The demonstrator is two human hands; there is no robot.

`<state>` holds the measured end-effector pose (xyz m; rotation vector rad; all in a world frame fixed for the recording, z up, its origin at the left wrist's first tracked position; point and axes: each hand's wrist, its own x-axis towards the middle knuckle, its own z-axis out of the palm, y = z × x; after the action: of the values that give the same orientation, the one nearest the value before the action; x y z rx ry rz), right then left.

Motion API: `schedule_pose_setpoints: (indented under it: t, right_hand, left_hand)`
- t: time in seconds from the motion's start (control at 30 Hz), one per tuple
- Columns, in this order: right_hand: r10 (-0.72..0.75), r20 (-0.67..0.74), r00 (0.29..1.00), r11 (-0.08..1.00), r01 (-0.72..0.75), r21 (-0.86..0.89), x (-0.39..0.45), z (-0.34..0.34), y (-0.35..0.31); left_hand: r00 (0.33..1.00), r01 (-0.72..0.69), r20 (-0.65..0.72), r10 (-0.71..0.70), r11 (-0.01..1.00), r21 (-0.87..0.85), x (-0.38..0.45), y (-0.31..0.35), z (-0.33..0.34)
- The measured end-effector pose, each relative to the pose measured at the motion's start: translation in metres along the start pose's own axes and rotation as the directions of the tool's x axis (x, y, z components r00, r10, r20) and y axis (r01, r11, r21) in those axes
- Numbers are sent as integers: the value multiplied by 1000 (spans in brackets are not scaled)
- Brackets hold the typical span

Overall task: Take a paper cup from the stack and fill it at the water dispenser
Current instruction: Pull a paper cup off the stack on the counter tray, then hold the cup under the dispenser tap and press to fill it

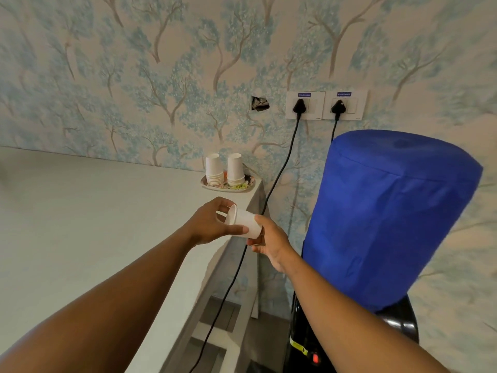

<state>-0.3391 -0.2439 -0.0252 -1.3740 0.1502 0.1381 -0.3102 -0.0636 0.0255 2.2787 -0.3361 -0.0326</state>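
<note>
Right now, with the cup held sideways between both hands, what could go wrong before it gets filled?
The paper cup lies on its side, the left hand at its rim and the right hand at its base; squeezing could crush it. It must be turned upright before filling. The black cable hangs beside the hands and could snag on the way to the water dispenser.

I hold a white paper cup (243,221) on its side, mouth toward my left, just left of the water dispenser (376,238), whose bottle wears a blue cover over a black body. Two stacks of upside-down white cups (224,169) stand farther left of the dispenser, against the wall.
</note>
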Motion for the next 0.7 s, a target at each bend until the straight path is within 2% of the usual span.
schedule_pose_setpoints:
  t: [0.17, 0.33, 0.47, 0.6, 0.7]
  right_hand:
    - [-30, -80, 996, 997, 23, -78, -20, -19, 17]
    - [-45, -93, 995, 981, 26, -190, -48, -34, 34]
    - [-81, -136, 987, 977, 52, -206, -73, -45, 51]
    - [-103, -219, 970, 963, 42, -268, -98, -55, 70]
    - [-118, -306, 945, 950, 18, -312, -112, -63, 82]
  left_hand:
    - [993, -107, 52, 104, 992, 72, -6, 5, 22]
    - [979, -191, 101, 180, 974, 120, -14, 9, 49]
    - [962, -241, 164, 220, 963, 123, -26, 12, 75]
    - [937, -307, 221, 271, 940, 148, -40, 22, 102]
    - [932, -302, 245, 268, 947, 111, -52, 27, 124]
